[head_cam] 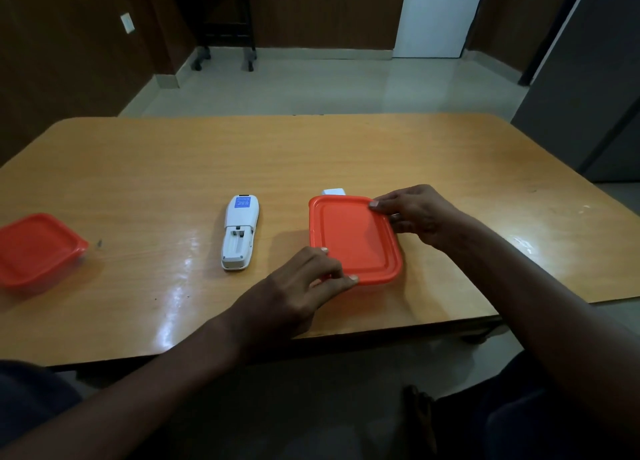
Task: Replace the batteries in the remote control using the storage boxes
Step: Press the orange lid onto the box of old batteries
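Observation:
A white remote control lies face down mid-table, its battery compartment uncovered and empty. To its right stands a storage box with an orange lid. My left hand pinches the lid's near left corner. My right hand grips the box's far right corner, fingertips on the lid's rim. Behind the box a small white piece, likely the battery cover, peeks out. A second orange-lidded box sits at the far left edge. No batteries are visible.
The wooden table spreads wide behind the objects. Its near edge runs just below my forearms. A grey cabinet stands at the right, beyond the table's corner.

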Available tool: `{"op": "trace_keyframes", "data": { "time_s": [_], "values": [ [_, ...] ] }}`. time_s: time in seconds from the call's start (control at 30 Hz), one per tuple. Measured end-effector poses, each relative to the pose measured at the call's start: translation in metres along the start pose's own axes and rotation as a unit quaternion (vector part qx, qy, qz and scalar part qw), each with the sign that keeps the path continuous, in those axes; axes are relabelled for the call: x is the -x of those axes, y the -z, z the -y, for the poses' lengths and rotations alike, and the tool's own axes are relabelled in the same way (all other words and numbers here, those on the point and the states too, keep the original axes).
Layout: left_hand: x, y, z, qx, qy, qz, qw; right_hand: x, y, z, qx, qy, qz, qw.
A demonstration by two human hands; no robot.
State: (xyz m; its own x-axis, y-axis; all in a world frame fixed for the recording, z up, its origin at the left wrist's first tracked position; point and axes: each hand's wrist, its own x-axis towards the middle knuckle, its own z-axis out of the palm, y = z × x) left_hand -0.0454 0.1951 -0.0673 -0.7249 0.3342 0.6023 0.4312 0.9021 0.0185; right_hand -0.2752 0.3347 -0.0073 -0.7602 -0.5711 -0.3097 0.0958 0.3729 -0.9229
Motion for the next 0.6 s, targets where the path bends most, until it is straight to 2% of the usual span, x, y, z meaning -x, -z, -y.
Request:
{"op": "trace_keyframes", "data": {
  "time_s": [0.1, 0.2, 0.3, 0.5, 0.6],
  "values": [
    [0.002, -0.002, -0.002, -0.035, -0.008, -0.005, 0.999, 0.014, 0.001, -0.004, 0.030, -0.001, 0.011, 0.999],
    [0.000, -0.003, -0.001, -0.039, -0.003, -0.012, 0.999, 0.026, 0.013, 0.000, 0.044, -0.053, 0.089, 0.994],
    [0.000, -0.005, 0.002, -0.028, 0.007, -0.012, 1.000, 0.036, 0.023, 0.001, 0.011, -0.087, 0.154, 0.984],
    [-0.002, -0.003, 0.003, -0.016, 0.013, -0.009, 1.000, 0.036, 0.018, -0.005, 0.021, -0.048, 0.126, 0.991],
    [-0.003, -0.002, 0.004, -0.011, 0.015, -0.008, 1.000, 0.042, 0.021, -0.005, 0.027, -0.041, 0.145, 0.988]
  ]
}}
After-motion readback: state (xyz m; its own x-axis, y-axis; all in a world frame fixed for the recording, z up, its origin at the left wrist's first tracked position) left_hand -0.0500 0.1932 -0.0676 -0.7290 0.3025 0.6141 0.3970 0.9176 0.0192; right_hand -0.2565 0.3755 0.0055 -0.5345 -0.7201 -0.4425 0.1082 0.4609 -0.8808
